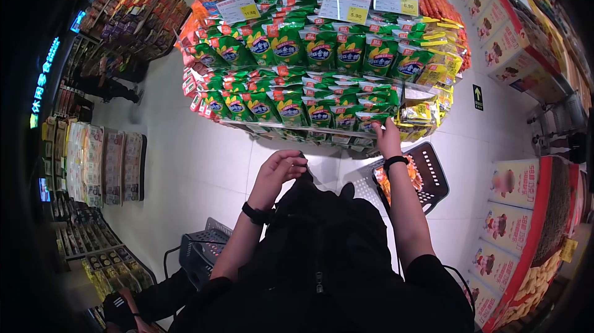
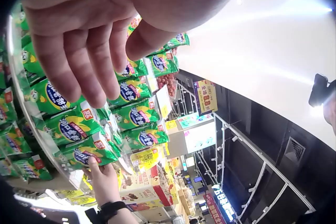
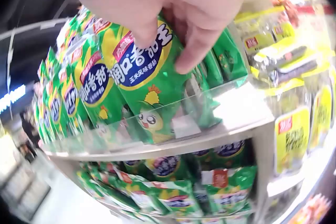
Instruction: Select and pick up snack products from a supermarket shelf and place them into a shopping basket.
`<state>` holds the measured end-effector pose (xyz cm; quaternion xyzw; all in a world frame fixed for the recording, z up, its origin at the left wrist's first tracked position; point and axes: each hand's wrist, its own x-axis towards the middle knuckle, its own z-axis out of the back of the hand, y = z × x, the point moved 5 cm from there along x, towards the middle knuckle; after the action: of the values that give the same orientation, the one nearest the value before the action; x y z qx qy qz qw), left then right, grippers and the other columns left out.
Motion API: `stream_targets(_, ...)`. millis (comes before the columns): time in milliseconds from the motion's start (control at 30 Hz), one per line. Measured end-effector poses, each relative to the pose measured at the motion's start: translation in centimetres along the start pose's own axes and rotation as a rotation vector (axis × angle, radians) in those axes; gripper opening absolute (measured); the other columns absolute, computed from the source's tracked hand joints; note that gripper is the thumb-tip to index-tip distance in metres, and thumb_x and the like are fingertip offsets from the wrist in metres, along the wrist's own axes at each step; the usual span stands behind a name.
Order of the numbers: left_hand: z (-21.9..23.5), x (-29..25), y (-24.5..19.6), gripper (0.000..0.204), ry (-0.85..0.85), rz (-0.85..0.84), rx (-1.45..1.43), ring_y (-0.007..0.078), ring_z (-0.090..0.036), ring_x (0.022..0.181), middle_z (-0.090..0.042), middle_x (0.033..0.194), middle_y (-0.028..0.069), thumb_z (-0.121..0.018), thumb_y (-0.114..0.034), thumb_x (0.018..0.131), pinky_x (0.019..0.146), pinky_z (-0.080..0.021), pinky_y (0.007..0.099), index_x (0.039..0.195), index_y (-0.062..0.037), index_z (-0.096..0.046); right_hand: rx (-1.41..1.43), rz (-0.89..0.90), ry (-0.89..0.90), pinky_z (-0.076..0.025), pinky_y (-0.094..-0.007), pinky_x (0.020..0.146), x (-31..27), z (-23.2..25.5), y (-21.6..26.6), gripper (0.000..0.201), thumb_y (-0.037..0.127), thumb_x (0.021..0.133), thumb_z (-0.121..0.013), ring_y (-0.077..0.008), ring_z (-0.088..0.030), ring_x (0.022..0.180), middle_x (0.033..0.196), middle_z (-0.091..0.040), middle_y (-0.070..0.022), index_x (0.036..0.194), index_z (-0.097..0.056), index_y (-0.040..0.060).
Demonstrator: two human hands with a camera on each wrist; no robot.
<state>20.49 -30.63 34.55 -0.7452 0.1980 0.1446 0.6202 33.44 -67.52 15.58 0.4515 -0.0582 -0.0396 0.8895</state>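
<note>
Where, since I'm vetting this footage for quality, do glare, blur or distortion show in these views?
Head: fisheye distortion bows the box stack at lower right, with black corners; left wrist: light streaks across the white ceiling; right wrist: glare whitens the shelf edge beside the green packet that the right hand grips, and the aisle floor at lower left looks blurred.

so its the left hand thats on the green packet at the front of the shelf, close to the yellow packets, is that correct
Not the left hand: it is the right hand that is on the green packet, as the head and right wrist views show. The packet is indeed at the front of the shelf, close to the yellow packets.
</note>
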Motion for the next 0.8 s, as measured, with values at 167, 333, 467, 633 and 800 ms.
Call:
stream_targets(167,0.9,0.3,-0.2,0.033,0.015,-0.002,0.011,0.0228,-0.077,0.116,-0.077,0.132,0.0163,-0.055,-0.020,0.119,0.106,-0.061,0.0371,0.144,-0.0011,-0.062,-0.041,-0.069,-0.183,-0.055,-0.0493,0.102,-2.3,0.5,-0.6,0.052,0.024,0.101,-0.082,-0.0444,-0.069,0.116,0.125,-0.070,-0.0272,0.137,-0.061,-0.0084)
stream_targets(333,1.0,0.7,0.5,0.030,0.034,0.021,0.023,0.0211,-0.077,0.115,-0.077,0.133,0.0154,-0.054,-0.019,0.119,0.106,-0.060,0.0365,0.143,-0.0035,-0.063,0.074,-0.132,-0.034,-0.060,-0.0442,0.089,-9.7,-1.1,-0.4,0.031,0.012,0.104,-0.072,-0.0347,-0.074,0.096,0.108,-0.073,-0.0199,0.130,-0.063,-0.0029)
stream_targets(467,0.2,0.8,1.4,0.029,0.048,0.061,0.022,0.0205,-0.077,0.115,-0.077,0.133,0.0150,-0.054,-0.020,0.119,0.105,-0.061,0.0356,0.141,-0.0036,-0.064,0.055,-0.189,0.470,-0.063,-0.0429,0.087,-16.5,-4.9,-0.8,0.027,0.015,0.103,-0.073,-0.0337,-0.079,0.093,0.100,-0.080,-0.0192,0.125,-0.070,-0.0005)
stream_targets(633,-0.8,0.3,2.3,0.029,0.073,0.111,0.044,0.0189,-0.076,0.114,-0.078,0.131,0.0134,-0.054,-0.019,0.119,0.103,-0.060,0.0337,0.141,-0.0044,-0.065,0.097,-0.125,0.680,-0.063,-0.0416,0.089,-19.0,-6.2,2.9,0.025,0.016,0.103,-0.074,-0.0320,-0.080,0.097,0.106,-0.082,-0.0185,0.123,-0.074,-0.0003)
stream_targets(800,0.6,-0.3,2.2,0.029,0.087,0.113,0.066,0.0179,-0.076,0.113,-0.078,0.131,0.0120,-0.055,-0.020,0.119,0.103,-0.060,0.0332,0.141,-0.0048,-0.065,0.149,-0.085,0.458,-0.062,-0.0450,0.086,-15.4,-5.8,7.3,0.021,0.012,0.102,-0.070,-0.0370,-0.077,0.094,0.107,-0.078,-0.0213,0.118,-0.073,-0.0009)
